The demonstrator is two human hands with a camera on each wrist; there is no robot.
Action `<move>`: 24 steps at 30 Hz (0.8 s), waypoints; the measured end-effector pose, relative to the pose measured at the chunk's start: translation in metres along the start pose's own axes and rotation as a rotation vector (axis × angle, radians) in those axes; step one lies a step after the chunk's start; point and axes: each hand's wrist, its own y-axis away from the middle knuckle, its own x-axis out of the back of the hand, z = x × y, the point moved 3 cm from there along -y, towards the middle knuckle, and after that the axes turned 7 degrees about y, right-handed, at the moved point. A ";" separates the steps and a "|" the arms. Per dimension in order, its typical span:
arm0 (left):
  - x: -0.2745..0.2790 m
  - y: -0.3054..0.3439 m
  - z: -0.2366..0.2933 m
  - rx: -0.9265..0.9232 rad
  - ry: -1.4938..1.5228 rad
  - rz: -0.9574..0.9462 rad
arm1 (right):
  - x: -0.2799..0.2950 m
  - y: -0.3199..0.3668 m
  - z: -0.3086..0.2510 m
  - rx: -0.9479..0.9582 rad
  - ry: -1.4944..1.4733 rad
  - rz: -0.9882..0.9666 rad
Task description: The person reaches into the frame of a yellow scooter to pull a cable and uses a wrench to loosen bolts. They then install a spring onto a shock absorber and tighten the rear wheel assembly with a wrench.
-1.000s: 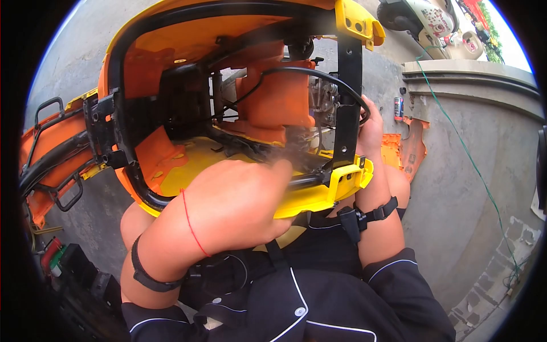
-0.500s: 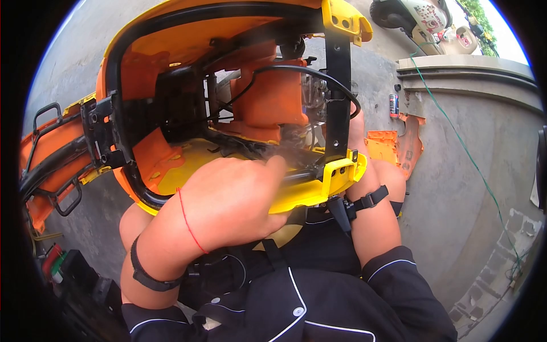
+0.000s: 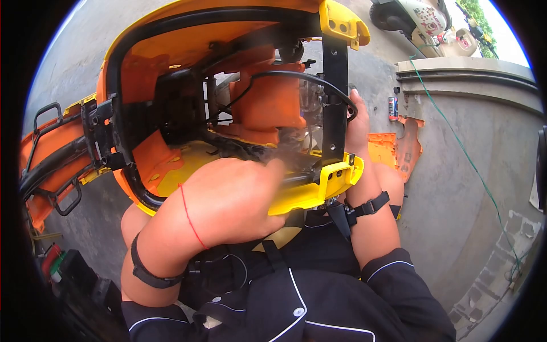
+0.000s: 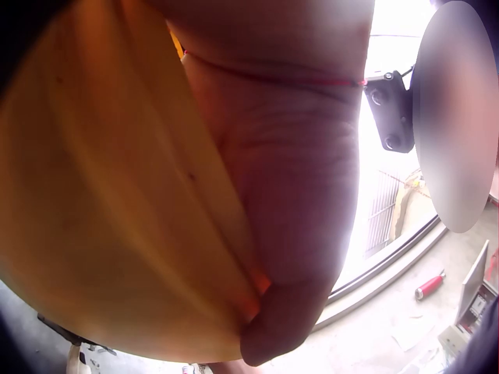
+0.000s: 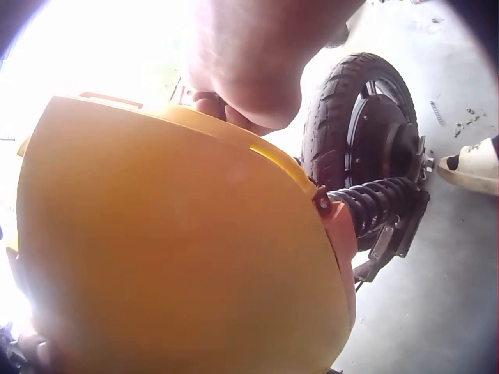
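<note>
A gray concrete floor (image 3: 456, 211) extends beneath a pale raised ledge (image 3: 464, 68) with a dark metal rail (image 3: 444, 78), a green cord (image 3: 458, 137) lying across it. Beyond stand a parked white scooter (image 3: 427, 20) and green foliage (image 3: 476, 10). Bright daylight washes out the barred metalwork (image 4: 382, 209) in the left wrist view.

The body shell (image 3: 310, 198) lay before me at twelve o'clock, the railed section (image 3: 57, 158) at ten. On the ground (image 3: 444, 211), the loose panels (image 3: 409, 145) lay toward two, the can (image 3: 393, 108) near them at one, the parked scooter (image 3: 430, 21) beyond.
</note>
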 end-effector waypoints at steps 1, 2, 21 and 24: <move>0.000 0.000 0.000 -0.003 0.007 0.000 | -0.006 0.006 -0.005 -0.004 -0.001 -0.003; 0.000 0.000 -0.001 -0.006 0.014 0.001 | -0.014 0.014 -0.013 0.112 0.067 -0.044; 0.000 0.000 -0.001 -0.011 0.017 -0.022 | -0.002 -0.001 0.000 -0.009 0.107 -0.087; 0.000 0.001 0.000 0.004 0.023 -0.026 | -0.007 -0.003 0.002 0.024 0.097 -0.117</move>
